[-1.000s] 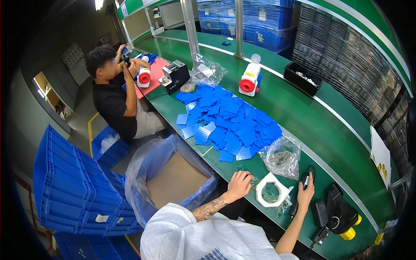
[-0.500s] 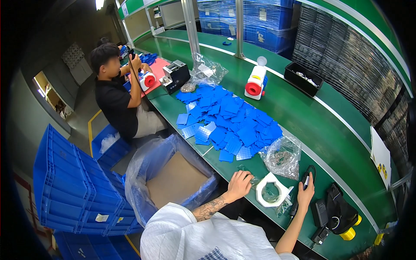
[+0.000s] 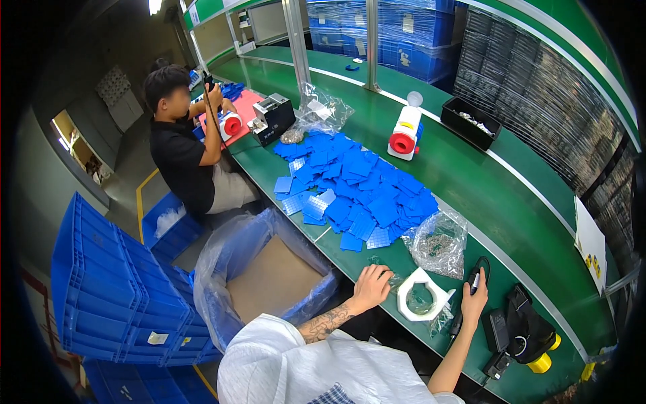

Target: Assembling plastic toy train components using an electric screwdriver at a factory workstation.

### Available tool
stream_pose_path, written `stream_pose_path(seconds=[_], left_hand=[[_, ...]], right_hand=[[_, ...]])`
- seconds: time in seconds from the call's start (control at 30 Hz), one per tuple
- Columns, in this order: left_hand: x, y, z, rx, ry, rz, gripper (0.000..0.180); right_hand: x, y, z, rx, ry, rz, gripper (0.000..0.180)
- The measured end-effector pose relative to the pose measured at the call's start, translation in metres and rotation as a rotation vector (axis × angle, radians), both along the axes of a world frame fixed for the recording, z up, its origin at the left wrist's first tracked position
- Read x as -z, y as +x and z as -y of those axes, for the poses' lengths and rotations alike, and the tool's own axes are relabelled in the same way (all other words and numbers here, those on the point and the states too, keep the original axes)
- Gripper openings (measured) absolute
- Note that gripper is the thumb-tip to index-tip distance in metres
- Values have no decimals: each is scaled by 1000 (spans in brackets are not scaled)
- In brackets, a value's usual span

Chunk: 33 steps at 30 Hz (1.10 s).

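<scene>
My left hand (image 3: 372, 286) lies on the bench's near edge, fingers stretched out over a bit of clear plastic film (image 3: 397, 286), with nothing visibly held. Just right of it sits a white plastic ring-shaped part (image 3: 402, 299) with an angular outline and a round opening, clear film showing through it. My right hand (image 3: 474, 301) is closed around a slim black corded tool (image 3: 476, 281), which looks like an electric screwdriver. Beyond the white part, a clear bag of small metal pieces (image 3: 439, 246) lies open beside a spread pile of flat blue plastic plates (image 3: 363, 188).
A white unit with a red ring (image 3: 403, 141) stands on the green conveyor (image 3: 457, 178). Right of my hand lie black straps with yellow rolls (image 3: 538, 362). A film-lined bin (image 3: 269, 283) stands left of the bench. A co-worker (image 3: 182, 145) works farther along, beside a black machine (image 3: 274, 120).
The white unit with the red ring has shifted right and slightly nearer along the conveyor. The co-worker's head and arms have moved a little. Both my hands stay in place.
</scene>
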<state>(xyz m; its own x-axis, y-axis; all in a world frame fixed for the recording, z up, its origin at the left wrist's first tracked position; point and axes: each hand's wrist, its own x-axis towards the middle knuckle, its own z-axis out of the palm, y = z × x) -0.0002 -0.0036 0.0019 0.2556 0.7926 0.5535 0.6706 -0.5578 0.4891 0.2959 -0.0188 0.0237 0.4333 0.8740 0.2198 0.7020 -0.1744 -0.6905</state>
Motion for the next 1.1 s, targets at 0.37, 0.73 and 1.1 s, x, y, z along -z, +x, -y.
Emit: stream_pose_path(seconds=[0.37,0.73,1.1], left_hand=[[0,-1,0,-6,-3,-9,24],[-1,-1,0,-4,-22,-10,25],[-1,0,1,-22,-16,4,23]], right_hand=[[-4,-5,0,6,19,-24,64],[-5,-7,0,5,21,-48,63],[-4,-5,0,-3,39,-23,62]])
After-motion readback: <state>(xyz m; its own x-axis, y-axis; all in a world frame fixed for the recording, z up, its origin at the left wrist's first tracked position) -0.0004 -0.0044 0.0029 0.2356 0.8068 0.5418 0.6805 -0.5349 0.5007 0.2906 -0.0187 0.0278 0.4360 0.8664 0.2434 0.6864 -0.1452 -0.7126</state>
